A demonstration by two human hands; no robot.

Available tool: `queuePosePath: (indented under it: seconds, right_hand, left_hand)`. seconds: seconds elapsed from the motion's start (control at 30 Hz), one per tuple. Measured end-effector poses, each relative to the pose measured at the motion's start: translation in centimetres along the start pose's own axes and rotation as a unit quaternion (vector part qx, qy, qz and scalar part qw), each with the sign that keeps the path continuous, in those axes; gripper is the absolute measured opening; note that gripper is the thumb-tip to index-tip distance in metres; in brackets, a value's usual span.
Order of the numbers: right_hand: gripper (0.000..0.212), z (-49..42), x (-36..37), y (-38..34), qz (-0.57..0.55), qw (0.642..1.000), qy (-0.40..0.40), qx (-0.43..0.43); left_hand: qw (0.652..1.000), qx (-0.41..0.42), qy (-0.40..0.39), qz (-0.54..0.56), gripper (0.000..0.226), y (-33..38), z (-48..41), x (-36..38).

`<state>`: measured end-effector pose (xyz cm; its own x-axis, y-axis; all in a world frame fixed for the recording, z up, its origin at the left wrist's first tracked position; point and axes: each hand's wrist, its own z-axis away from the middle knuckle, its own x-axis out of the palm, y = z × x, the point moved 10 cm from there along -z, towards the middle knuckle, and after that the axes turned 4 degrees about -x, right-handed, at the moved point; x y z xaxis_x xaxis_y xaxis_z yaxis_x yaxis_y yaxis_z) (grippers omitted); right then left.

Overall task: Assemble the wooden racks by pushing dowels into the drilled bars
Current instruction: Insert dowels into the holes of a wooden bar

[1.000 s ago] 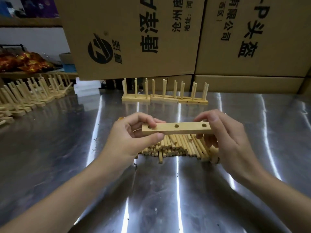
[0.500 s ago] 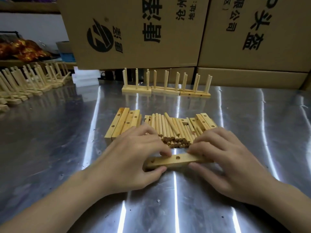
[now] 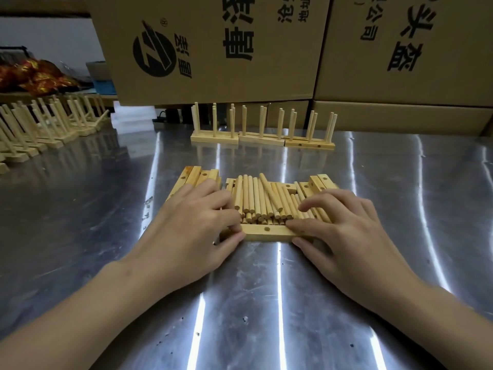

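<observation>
A drilled wooden bar [image 3: 266,232] lies flat on the steel table [image 3: 266,303], against the near ends of a pile of dowels [image 3: 264,198]. My left hand [image 3: 192,228] pinches the bar's left end between thumb and fingers. My right hand [image 3: 338,231] pinches its right end the same way, with its other fingers resting on the dowels. One hole shows in the bar's middle. More drilled bars lie stacked at the pile's left [image 3: 197,176] and right [image 3: 318,182].
Three finished racks [image 3: 262,134] stand in a row at the back of the table. Several more racks [image 3: 45,124] line the left side. Large cardboard boxes [image 3: 213,49] rise behind the table.
Both hands lowered the bar from mid-air to the table in front of the dowel pile, then slid it up against the dowel ends.
</observation>
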<state>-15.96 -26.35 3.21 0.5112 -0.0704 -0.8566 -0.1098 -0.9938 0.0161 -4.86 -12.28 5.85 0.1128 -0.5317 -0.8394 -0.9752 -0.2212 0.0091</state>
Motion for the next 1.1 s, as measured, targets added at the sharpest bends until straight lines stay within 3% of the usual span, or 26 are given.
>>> queuePosePath:
  seconds: [0.13, 0.23, 0.3, 0.43, 0.57, 0.7, 0.93, 1.1]
  right_hand:
    - [0.029, 0.4, -0.2, 0.5, -0.009, 1.000, 0.020, 0.008]
    - [0.026, 0.4, -0.6, 0.5, -0.020, 0.999, 0.041, 0.010]
    - [0.034, 0.3, -0.5, 0.4, -0.019, 0.999, 0.037, 0.007]
    - [0.063, -0.1, 1.0, -0.1, -0.003, 0.999, -0.045, -0.002]
    - [0.058, -0.2, 1.5, -0.3, 0.007, 0.996, -0.084, -0.002]
    - [0.051, -0.2, 1.0, -0.9, 0.007, 0.998, -0.061, -0.024]
    - [0.052, -0.4, 0.9, -1.5, 0.021, 0.997, -0.057, -0.043]
    - [0.047, -0.3, 0.1, -1.8, 0.026, 0.997, -0.023, -0.063]
  left_hand:
    - [1.000, -0.017, 0.020, -0.004, 0.012, 0.0, 0.2, -0.4]
    - [0.991, -0.022, 0.118, 0.060, 0.011, 0.3, 0.3, -3.1]
    - [0.981, 0.001, 0.154, 0.116, 0.012, 0.9, 0.6, -4.1]
    - [0.977, 0.017, 0.138, 0.163, 0.013, 1.5, 0.6, -2.9]
    - [0.977, 0.000, 0.139, 0.164, 0.014, 0.9, 0.2, -1.9]
    - [0.976, -0.015, 0.140, 0.166, 0.015, 0.3, 0.2, -1.7]
    - [0.999, -0.028, 0.028, 0.027, 0.012, -0.1, 0.2, -0.5]
    - [0.998, -0.048, -0.048, -0.015, 0.028, -0.6, 1.0, 0.3]
